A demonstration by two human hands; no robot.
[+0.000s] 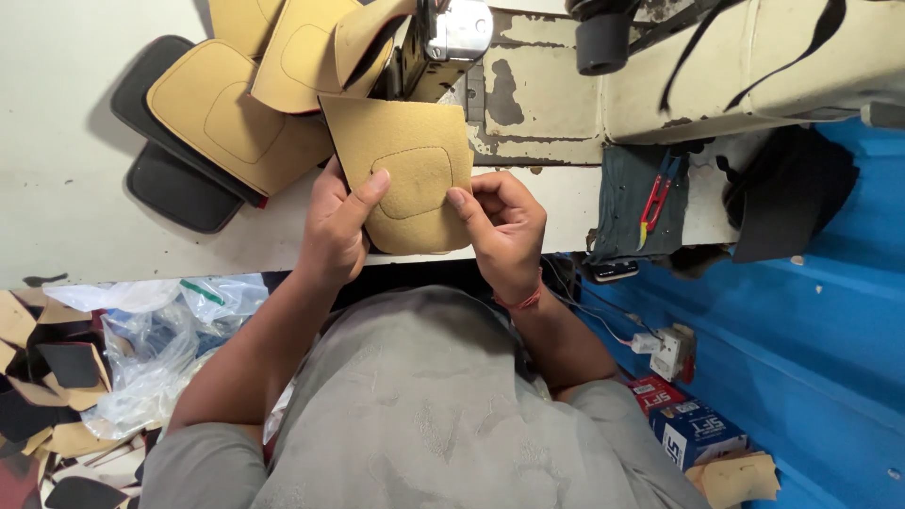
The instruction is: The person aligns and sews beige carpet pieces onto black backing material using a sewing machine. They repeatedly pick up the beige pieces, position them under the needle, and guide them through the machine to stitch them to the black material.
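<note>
both hands (415, 226) gripping tan suede piece (405, 170), worn white worktable (66, 160), blue floor (801, 320)

The scene is bright and evenly lit, with soft daylight-like light. The pale table (66, 179) is almost washed out at the far left. The stacked tan pads (236, 113) throw a soft shadow to their left. A small glare sits on the metal machine part (460, 28). Focus is sharp in the middle; edges bend slightly, and the near shirt (424, 415) looks a little soft.
</note>
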